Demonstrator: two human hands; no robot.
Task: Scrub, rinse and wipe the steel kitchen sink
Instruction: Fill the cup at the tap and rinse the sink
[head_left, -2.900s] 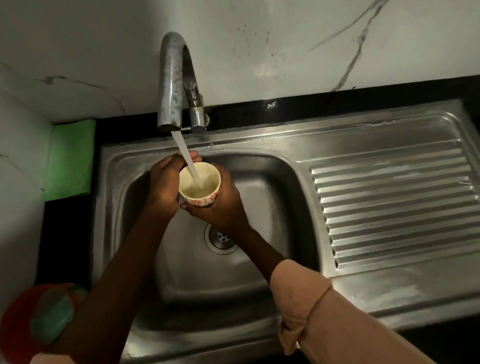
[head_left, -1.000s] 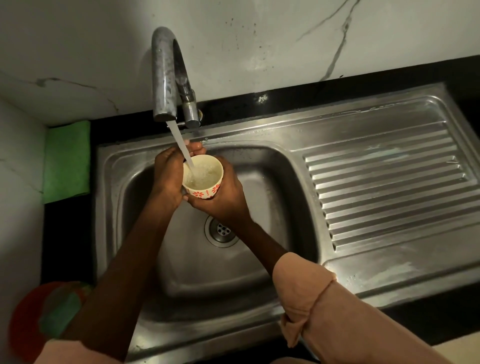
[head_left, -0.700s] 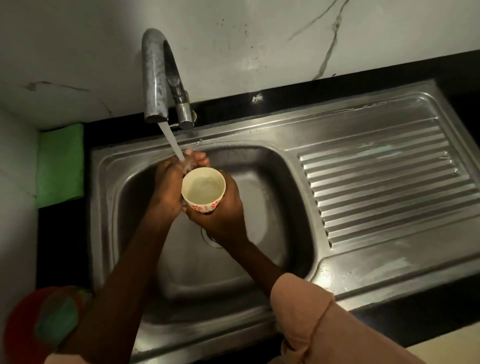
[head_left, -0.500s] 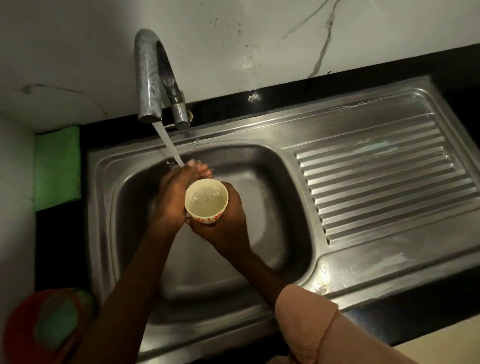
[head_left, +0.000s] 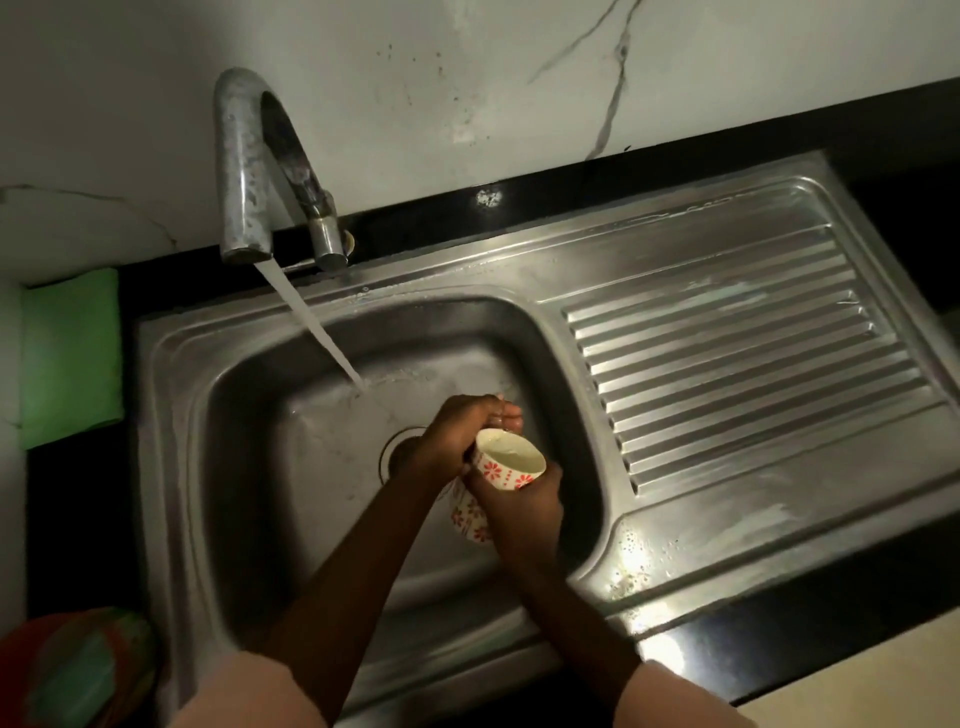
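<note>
The steel sink (head_left: 332, 613) is lying wet under the tap's (head_left: 249, 166) running water, so rinsing seems underway and wiping is waiting. Both the left hand (head_left: 457, 436) and right hand (head_left: 524, 506) are gripping a water-filled cup (head_left: 506, 462) over the basin.

Home kitchen, steel sink (head_left: 727, 364) with ribbed drainboard set in black worktop (head_left: 831, 623), running tap (head_left: 244, 166) behind it, marble-look wall above
</note>
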